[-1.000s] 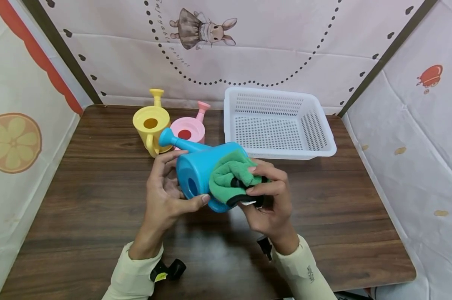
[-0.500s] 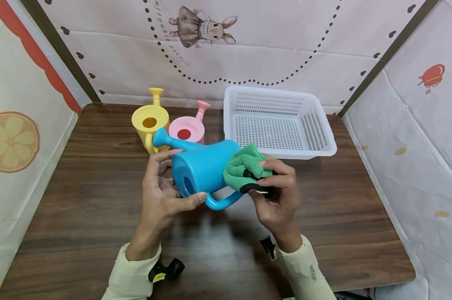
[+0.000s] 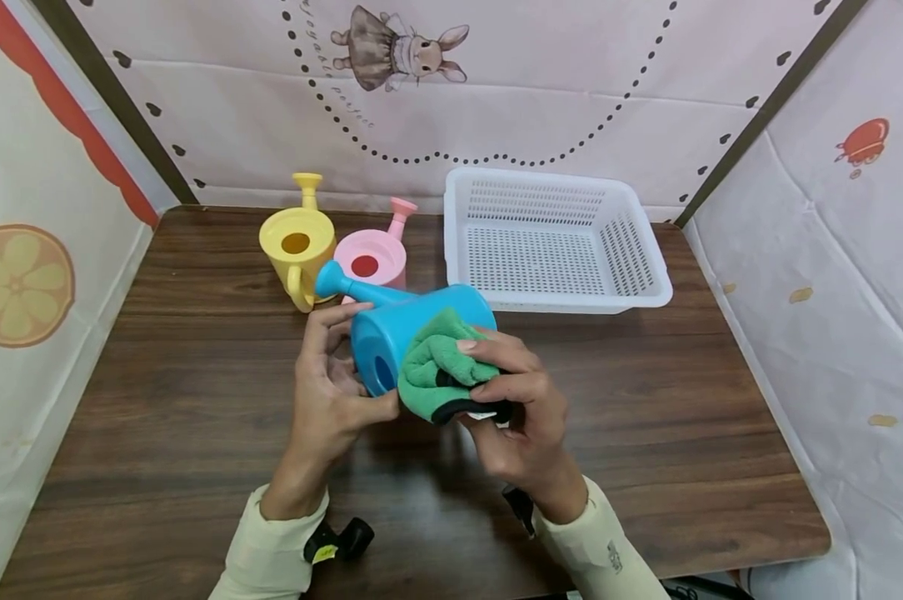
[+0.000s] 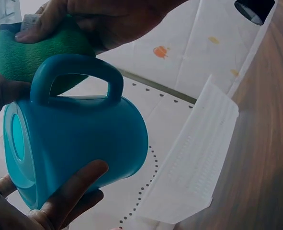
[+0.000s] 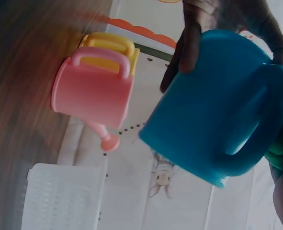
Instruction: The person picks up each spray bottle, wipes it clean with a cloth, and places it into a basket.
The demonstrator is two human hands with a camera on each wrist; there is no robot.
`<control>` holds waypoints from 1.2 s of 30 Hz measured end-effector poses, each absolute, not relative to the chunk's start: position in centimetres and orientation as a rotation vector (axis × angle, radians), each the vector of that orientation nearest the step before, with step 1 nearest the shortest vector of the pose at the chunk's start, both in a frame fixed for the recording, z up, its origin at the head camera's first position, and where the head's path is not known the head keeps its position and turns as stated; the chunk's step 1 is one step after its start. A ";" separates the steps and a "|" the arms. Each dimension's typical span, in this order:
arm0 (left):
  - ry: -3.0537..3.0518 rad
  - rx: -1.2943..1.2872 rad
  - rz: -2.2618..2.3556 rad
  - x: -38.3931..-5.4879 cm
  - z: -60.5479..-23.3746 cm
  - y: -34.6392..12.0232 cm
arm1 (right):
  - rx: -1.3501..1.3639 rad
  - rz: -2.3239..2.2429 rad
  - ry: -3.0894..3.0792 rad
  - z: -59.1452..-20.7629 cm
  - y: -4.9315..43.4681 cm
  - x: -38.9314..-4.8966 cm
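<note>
A blue watering can (image 3: 429,312) is held tilted above the table, its spout pointing left and its holed top facing me. My left hand (image 3: 339,408) grips the can around its top end, with the thumb near the rim. In the left wrist view the can's handle (image 4: 79,64) arches upward, and fingers spread beneath the body. My right hand (image 3: 522,408) pinches a folded green cloth (image 3: 440,367) with black edging and presses it against the side of the can. From the head view the cloth hides the handle.
A yellow watering can (image 3: 297,237) and a pink watering can (image 3: 376,250) stand at the back left of the brown table (image 3: 197,417). The white perforated basket (image 3: 556,302) sits at the back right. Printed fabric walls (image 3: 534,83) enclose the back and sides.
My right hand first slid the green cloth right toward the can's base, baring the handle, then brought it back left toward the top. The blue can shifted slightly left, then back right.
</note>
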State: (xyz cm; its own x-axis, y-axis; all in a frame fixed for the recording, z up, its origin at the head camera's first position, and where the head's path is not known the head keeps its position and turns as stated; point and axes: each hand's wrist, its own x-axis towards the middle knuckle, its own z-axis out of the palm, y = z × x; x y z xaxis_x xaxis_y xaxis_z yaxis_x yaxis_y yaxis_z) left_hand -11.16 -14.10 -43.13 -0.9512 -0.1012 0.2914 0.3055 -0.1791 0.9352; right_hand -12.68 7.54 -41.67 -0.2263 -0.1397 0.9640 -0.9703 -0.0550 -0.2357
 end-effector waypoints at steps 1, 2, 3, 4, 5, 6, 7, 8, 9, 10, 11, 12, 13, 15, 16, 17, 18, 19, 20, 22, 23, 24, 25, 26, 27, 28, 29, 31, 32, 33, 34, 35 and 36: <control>-1.820 -0.234 -2.213 -11.2 -43.1 -14.2 | 1.245 1.375 -1.436 -41.7 7.6 -12.9; -1.826 -0.230 -2.212 -11.2 -43.0 -14.2 | 1.245 1.382 -1.426 -41.7 7.6 -13.1; -1.840 -0.218 -2.203 -11.2 -43.0 -14.3 | 1.241 1.392 -1.420 -41.7 7.7 -13.3; -1.855 -0.204 -2.194 -11.2 -42.9 -14.4 | 1.231 1.402 -1.418 -41.6 7.9 -13.5; -1.869 -0.188 -2.182 -11.2 -42.8 -14.5 | 1.219 1.411 -1.422 -41.6 8.1 -13.7; -1.883 -0.173 -2.169 -11.2 -42.7 -14.6 | 1.203 1.416 -1.429 -41.7 8.4 -13.9; -1.893 -0.158 -2.158 -11.2 -42.7 -14.7 | 1.183 1.422 -1.438 -41.7 8.6 -14.1; -1.908 -0.145 -2.140 -11.2 -42.6 -14.8 | 1.157 1.425 -1.446 -41.8 8.9 -14.3; -1.917 -0.133 -2.123 -11.2 -42.5 -14.9 | 1.132 1.426 -1.456 -41.9 9.2 -14.5; -1.923 -0.127 -2.112 -11.2 -42.4 -14.9 | 1.107 1.426 -1.466 -42.0 9.4 -14.6; -1.926 -0.122 -2.103 -11.2 -42.4 -15.0 | 1.085 1.424 -1.475 -42.1 9.6 -14.8; -1.930 -0.117 -2.097 -11.2 -42.3 -15.0 | 1.065 1.425 -1.481 -42.2 9.8 -14.9; -1.934 -0.111 -2.089 -11.2 -42.2 -15.0 | 1.046 1.425 -1.488 -42.3 10.0 -15.1; -1.945 -0.101 -2.078 -11.3 -42.1 -15.1 | 1.022 1.426 -1.498 -42.4 10.2 -15.2; -1.951 -0.098 -2.075 -11.3 -42.1 -15.1 | 1.013 1.426 -1.501 -42.5 10.2 -15.2; -1.956 -0.094 -2.071 -11.3 -42.1 -15.1 | 1.006 1.423 -1.503 -42.5 10.2 -15.2; -1.961 -0.091 -2.066 -11.3 -42.0 -15.1 | 1.005 1.424 -1.505 -42.5 10.2 -15.1; -1.962 -0.088 -2.065 -11.3 -42.0 -15.1 | 1.006 1.424 -1.506 -42.5 10.1 -15.0; -1.961 -0.084 -2.067 -11.3 -42.0 -15.0 | 1.011 1.425 -1.507 -42.5 9.9 -14.9; -1.968 -0.081 -2.063 -11.2 -42.0 -15.0 | 1.029 1.426 -1.505 -42.3 9.6 -14.7; -1.969 -0.082 -2.065 -11.2 -42.0 -15.0 | 1.045 1.430 -1.502 -42.2 9.4 -14.5; -1.968 -0.084 -2.067 -11.2 -42.1 -14.9 | 1.066 1.429 -1.498 -42.1 9.2 -14.4; -1.963 -0.087 -2.073 -11.2 -42.1 -14.9 | 1.089 1.428 -1.494 -42.1 8.9 -14.2; -1.956 -0.087 -2.080 -11.2 -42.2 -14.8 | 1.118 1.422 -1.489 -42.0 8.7 -14.0; -1.948 -0.088 -2.083 -11.2 -42.2 -14.7 | 1.146 1.412 -1.483 -42.0 8.4 -13.9; -1.934 -0.086 -2.090 -11.2 -42.3 -14.7 | 1.172 1.399 -1.480 -41.9 8.2 -13.7; -1.918 -0.081 -2.097 -11.2 -42.3 -14.7 | 1.193 1.385 -1.477 -41.9 7.9 -13.5; -1.896 -0.068 -2.091 -11.2 -42.5 -14.6 | 1.217 1.361 -1.476 -41.9 7.6 -13.3; -1.887 -0.063 -2.087 -11.2 -42.5 -14.6 | 1.220 1.350 -1.473 -41.9 7.5 -13.2; -1.879 -0.062 -2.081 -11.2 -42.6 -14.6 | 1.217 1.347 -1.473 -41.9 7.4 -13.1; -1.872 -0.062 -2.078 -11.3 -42.6 -14.6 | 1.212 1.351 -1.470 -41.9 7.3 -13.1; -1.864 -0.067 -2.079 -11.3 -42.7 -14.6 | 1.206 1.357 -1.466 -41.8 7.3 -13.2; -1.854 -0.076 -2.084 -11.3 -42.7 -14.6 | 1.198 1.367 -1.460 -41.8 7.4 -13.2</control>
